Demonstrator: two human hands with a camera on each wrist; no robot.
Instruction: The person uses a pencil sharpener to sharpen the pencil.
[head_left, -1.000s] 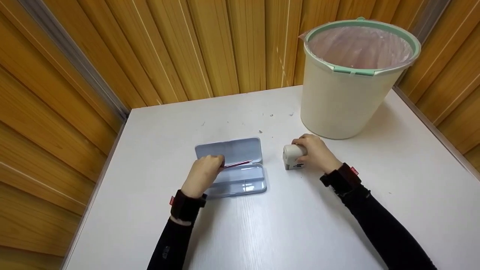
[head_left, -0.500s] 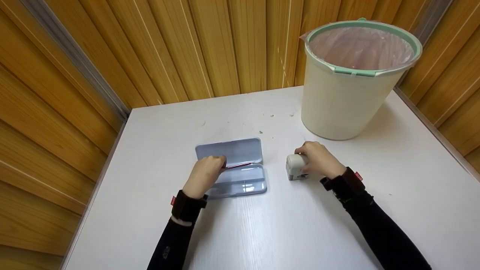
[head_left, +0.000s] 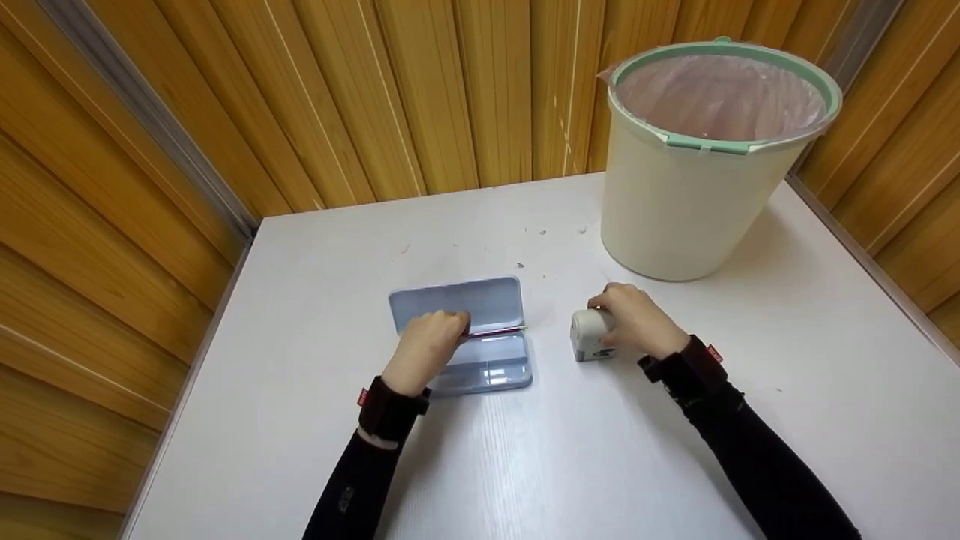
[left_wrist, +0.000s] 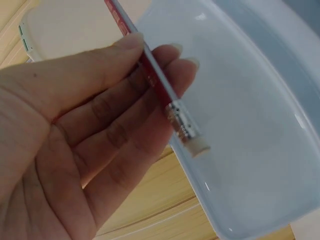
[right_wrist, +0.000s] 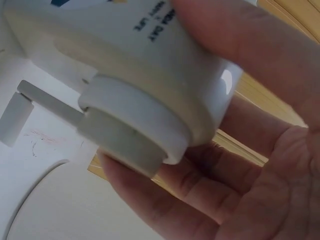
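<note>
My left hand [head_left: 429, 343] pinches a red-striped pencil [head_left: 496, 331] over the open pale blue pencil case [head_left: 480, 296]. Its point faces right, towards the sharpener. In the left wrist view, thumb and fingertips grip the pencil's shaft, and the metal ferrule and white eraser [left_wrist: 200, 147] stick out behind. My right hand [head_left: 637, 319] holds a cream hand-crank pencil sharpener [head_left: 589, 334] on the white table, right of the case. The right wrist view shows the sharpener's grey crank [right_wrist: 52, 102] folding out, with thumb and fingers around the body. A gap separates pencil tip and sharpener.
A tall cream bin [head_left: 667, 202] with a green rim and pink liner stands at the back right, behind the right hand. Small scraps [head_left: 520, 265] lie on the table [head_left: 337, 270] beyond the case. Wooden panel walls rise at the back and sides.
The right hand has drawn the sharpener slightly nearer to me. After that, the left hand has shifted a little right, bringing the pencil's point past the case's right edge.
</note>
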